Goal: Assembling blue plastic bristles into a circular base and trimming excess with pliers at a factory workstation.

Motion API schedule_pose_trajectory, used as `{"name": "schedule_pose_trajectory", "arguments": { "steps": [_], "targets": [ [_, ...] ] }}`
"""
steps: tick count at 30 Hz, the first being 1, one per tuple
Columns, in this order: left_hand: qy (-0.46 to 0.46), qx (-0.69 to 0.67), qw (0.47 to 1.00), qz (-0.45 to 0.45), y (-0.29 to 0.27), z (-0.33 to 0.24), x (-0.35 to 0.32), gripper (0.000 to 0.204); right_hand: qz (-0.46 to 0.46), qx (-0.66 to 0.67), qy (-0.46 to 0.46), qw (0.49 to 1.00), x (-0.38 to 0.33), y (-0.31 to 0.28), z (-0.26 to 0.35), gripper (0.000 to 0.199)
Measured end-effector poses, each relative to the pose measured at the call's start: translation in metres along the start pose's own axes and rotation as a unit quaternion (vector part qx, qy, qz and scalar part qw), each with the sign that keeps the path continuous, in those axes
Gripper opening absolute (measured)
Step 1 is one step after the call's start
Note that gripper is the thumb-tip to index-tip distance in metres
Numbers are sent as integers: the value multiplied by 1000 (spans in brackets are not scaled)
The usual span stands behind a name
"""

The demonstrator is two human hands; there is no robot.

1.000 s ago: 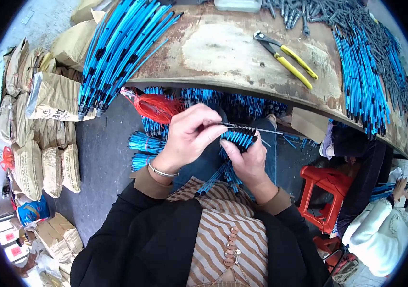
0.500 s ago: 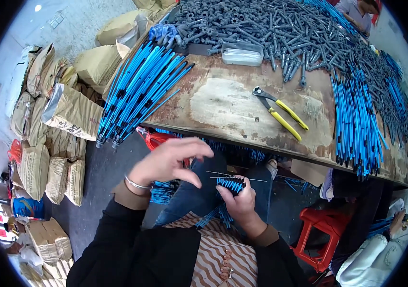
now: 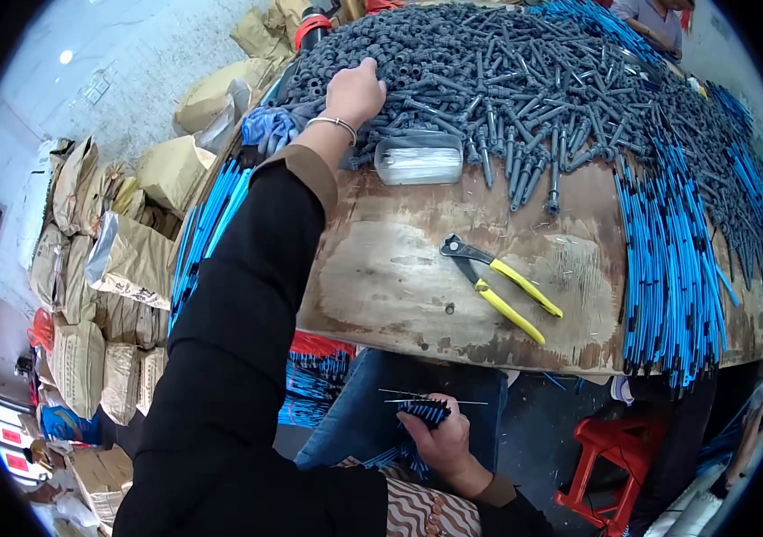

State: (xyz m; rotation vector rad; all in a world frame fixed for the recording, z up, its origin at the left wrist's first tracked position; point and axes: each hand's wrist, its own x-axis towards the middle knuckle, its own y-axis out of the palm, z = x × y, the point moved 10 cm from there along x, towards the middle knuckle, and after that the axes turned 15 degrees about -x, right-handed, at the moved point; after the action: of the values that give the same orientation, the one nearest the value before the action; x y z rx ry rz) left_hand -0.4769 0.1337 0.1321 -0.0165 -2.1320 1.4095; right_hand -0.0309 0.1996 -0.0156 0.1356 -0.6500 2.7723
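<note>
My left hand (image 3: 356,92) reaches far forward onto a heap of dark grey tubular plastic parts (image 3: 480,54). Its fingers are curled down against the heap, and whatever they grip is hidden under the hand. Low in front of my lap, my right hand (image 3: 449,445) is closed round a bundle of blue plastic strips (image 3: 423,413) with black ends. Thin metal wires (image 3: 466,403) stick out crosswise above that bundle. A clear plastic box (image 3: 419,177) holding thin pale sticks stands on the table (image 3: 372,304) near my left wrist.
Yellow-handled pincers (image 3: 508,291) lie mid-table. Blue strips (image 3: 668,268) are piled at the right, more (image 3: 211,215) at the left partly behind my sleeve. A blue-grey glove (image 3: 267,128) lies by my forearm. Sacks (image 3: 75,367) stand left, a red stool (image 3: 609,465) right; another person (image 3: 654,22) sits far right.
My left hand has moved from open above my lap, forward to the grey heap, its fingers now curled. My right hand still holds the blue strips. The view has shifted.
</note>
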Motion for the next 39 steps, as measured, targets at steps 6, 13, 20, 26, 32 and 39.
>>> {"name": "schedule_pose_trajectory", "arguments": {
  "steps": [6, 13, 20, 26, 32, 39],
  "targets": [
    [-19, 46, 997, -67, -2, -16, 8, 30, 6, 24, 42, 999, 8, -4, -14, 18],
    [-120, -714, 687, 57, -85, -37, -114, 20, 27, 12, -52, 998, 1, 9, 8, 13],
    [-187, -826, 498, 185, -76, -74, -313, 26, 31, -22, -62, 997, -22, 17, 20, 41],
    [-186, -866, 408, 219, -54, -68, -386, 32, 30, -48, 1, 998, -31, 20, 20, 41],
    [-201, -856, 434, 197, -56, -62, -403, 37, 24, -58, -9, 998, -33, 23, 29, 41],
    [-215, -833, 461, 216, -65, -65, -408, 38, 25, -77, -39, 996, -35, 30, 35, 41]
  ]
}}
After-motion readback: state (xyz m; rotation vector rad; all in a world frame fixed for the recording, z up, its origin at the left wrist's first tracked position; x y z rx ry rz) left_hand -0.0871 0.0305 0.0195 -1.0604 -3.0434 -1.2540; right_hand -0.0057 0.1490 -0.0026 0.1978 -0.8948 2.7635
